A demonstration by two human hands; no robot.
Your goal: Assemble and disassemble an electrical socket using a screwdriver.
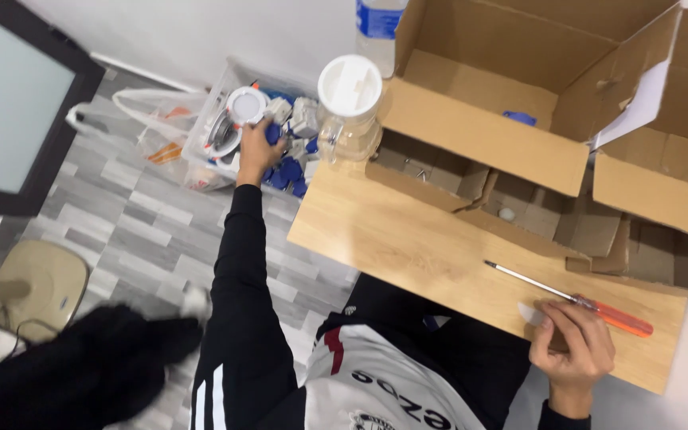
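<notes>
Fingers of the left hand clamp a round white lamp fitting over the clear bin on the floor.

Right hand rests on the wooden desk, its fingers curled loosely together beside the orange-handled screwdriver, touching or nearly touching the handle without gripping it; a small pale piece lies just under the thumb, too blurred to tell. By the look of it, the work is at an early stage: the fitting is only being lifted from the bin of blue and grey parts, the screwdriver lies unused, and the open cardboard boxes behind the desk hold just a few small bits. A white-lidded jar stands at the desk's far corner.
</notes>
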